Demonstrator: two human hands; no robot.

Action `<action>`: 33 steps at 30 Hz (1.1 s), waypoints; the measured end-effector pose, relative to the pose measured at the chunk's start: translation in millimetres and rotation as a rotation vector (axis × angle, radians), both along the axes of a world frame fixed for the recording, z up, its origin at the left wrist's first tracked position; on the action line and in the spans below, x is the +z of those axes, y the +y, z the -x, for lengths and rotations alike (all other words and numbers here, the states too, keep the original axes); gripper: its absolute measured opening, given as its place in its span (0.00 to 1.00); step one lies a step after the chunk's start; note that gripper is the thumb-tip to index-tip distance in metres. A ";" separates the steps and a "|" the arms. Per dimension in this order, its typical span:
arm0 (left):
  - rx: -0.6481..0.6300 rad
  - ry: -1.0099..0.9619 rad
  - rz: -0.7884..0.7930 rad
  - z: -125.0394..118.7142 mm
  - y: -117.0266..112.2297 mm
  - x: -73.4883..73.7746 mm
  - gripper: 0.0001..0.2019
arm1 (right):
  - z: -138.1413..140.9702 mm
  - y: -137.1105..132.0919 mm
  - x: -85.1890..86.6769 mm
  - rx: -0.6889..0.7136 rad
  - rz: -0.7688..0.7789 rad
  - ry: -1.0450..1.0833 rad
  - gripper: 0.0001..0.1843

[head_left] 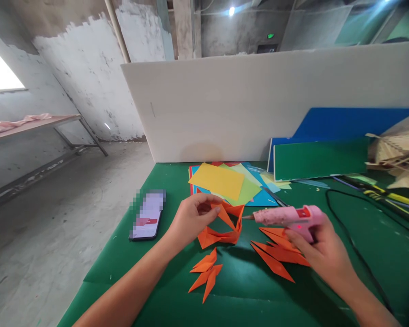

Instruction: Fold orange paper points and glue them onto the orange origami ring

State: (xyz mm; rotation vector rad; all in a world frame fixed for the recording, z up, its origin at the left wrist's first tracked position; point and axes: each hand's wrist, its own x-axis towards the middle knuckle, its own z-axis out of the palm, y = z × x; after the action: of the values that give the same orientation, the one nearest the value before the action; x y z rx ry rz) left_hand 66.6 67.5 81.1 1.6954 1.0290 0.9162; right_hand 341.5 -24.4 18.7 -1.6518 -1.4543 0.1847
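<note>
My left hand (196,212) pinches the upper left part of an orange folded-paper ring (221,236), its pointed flaps standing out around the edge. In my right hand (322,243) is a pink hot glue gun (286,217), a small red light glowing on its side. Its metal nozzle points left and is at the right side of the ring; whether it touches the paper I cannot tell. Beneath the glue gun lie larger orange folded-paper pieces (279,252), partly hidden by my right hand. Smaller orange folded pieces (207,274) lie in front of the ring.
A phone (149,214) lies at the table's left edge. Coloured paper sheets (218,179) and scissors (274,196) are behind the ring. A black cord (347,236) curves along the right, near yellow-handled pliers (381,195). Green board (320,159) and white board (225,104) stand at the back.
</note>
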 end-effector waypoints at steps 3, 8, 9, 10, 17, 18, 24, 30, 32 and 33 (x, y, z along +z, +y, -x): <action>0.017 0.037 -0.022 5.1 2.7 2.3 0.09 | -17.5 11.0 -6.2 -0.084 0.125 -0.080 0.20; -0.025 0.031 -0.049 12.9 6.8 4.0 0.10 | -46.4 21.1 -23.0 -0.170 0.252 -0.320 0.24; -0.034 0.026 -0.054 13.9 7.4 4.2 0.10 | -49.6 21.8 -25.9 -0.185 0.274 -0.344 0.24; -0.037 0.022 -0.063 14.6 8.0 4.4 0.09 | -51.8 22.1 -28.4 -0.198 0.293 -0.365 0.24; -0.047 0.072 -0.093 18.8 10.6 6.3 0.04 | -51.7 22.8 -38.4 -0.219 0.329 -0.469 0.25; -0.051 0.082 -0.097 19.5 11.1 5.9 0.04 | -51.8 23.0 -39.1 -0.210 0.314 -0.477 0.25; -0.050 0.032 -0.074 20.5 13.3 3.3 0.04 | -45.9 21.5 -24.1 -0.192 0.237 -0.442 0.25; -0.079 0.011 -0.101 17.8 8.1 4.7 0.09 | 10.8 22.8 33.7 0.231 0.194 -0.179 0.19; -0.086 0.065 -0.183 17.1 4.6 6.4 0.07 | 35.4 29.4 53.6 0.355 0.176 -0.147 0.17; -0.083 0.099 -0.231 16.7 2.6 7.7 0.06 | 46.9 33.9 61.7 0.405 0.183 -0.127 0.16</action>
State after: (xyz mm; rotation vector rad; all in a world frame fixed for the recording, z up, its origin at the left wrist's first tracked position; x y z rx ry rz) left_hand 49.9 70.2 88.8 1.9776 0.9378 0.9333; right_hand 294.7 9.5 80.4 -1.5145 -1.9087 0.4562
